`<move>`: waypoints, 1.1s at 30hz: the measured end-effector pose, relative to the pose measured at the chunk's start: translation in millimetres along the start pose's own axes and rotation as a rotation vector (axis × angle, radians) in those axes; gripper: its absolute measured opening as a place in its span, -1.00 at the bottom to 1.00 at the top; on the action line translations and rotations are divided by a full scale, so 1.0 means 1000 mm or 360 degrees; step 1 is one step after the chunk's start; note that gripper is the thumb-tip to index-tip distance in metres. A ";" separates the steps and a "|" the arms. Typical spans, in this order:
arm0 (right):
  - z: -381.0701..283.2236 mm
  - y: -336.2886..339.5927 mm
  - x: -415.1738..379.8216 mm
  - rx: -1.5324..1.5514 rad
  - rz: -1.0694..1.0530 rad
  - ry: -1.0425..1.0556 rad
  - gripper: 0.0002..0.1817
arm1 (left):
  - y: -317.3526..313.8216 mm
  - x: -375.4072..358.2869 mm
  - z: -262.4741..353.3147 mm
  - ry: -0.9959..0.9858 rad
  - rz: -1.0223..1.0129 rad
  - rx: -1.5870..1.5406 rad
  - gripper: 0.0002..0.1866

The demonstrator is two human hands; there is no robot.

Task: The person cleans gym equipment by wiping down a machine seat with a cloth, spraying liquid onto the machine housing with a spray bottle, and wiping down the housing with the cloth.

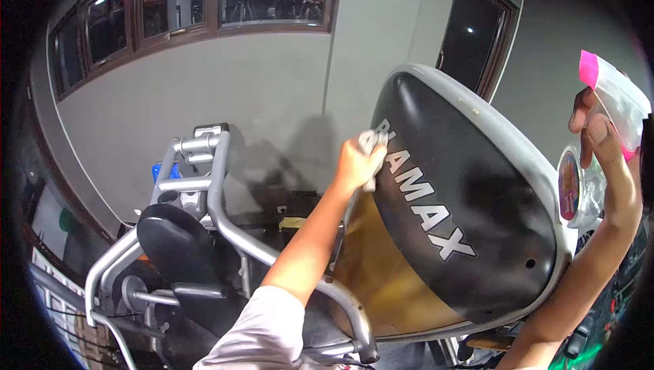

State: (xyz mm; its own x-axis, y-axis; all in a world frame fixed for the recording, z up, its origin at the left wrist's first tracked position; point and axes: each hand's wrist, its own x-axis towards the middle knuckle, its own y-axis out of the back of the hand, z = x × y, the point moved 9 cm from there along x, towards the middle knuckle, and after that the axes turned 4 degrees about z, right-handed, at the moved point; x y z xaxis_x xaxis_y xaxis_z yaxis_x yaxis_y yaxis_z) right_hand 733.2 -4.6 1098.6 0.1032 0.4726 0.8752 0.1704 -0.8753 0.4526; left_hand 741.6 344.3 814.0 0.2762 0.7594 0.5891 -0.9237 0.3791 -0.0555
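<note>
Wiping step: left hand clasps crumpled grey cloth against black glossy machine shroud, at 10 o'clock; right hand grips clear pink-capped spray bottle, at 3 o'clock. Next: probably broader strokes.

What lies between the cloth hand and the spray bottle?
In the head view, the machine's black cover with its grey rim spans between the left hand and the spray bottle.

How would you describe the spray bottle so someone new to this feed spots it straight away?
Start at the big black oval machine cover lettered in white, with its grey rim, that fills the middle of the view. Just past its right edge, the right hand holds up the spray bottle. It is the only clear plastic thing here, with a bright pink nozzle and a colourful round label; the left hand presses a pale cloth instead.
</note>
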 end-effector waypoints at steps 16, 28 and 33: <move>0.031 0.020 -0.006 -0.0239 0.0191 -0.0257 -0.47 | -0.045 0.037 0.068 0.0074 -0.0249 -0.0087 -0.74; 0.021 0.005 -0.005 -0.0124 0.0174 -0.0172 -0.46 | -0.031 -0.089 0.147 -0.0842 -0.0487 0.0086 -0.66; 0.021 0.002 -0.005 -0.0053 0.0208 -0.0205 -0.45 | -0.065 0.031 0.118 -0.0041 -0.0331 0.0000 -0.73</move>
State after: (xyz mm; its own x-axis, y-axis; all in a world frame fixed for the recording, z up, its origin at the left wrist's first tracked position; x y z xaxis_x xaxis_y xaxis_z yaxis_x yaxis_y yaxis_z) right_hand 753.2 -6.9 1091.5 0.2476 0.3617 0.8988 0.1147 -0.9321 0.3435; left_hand 779.1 280.1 931.2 0.4539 0.6512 0.6083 -0.8475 0.5262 0.0691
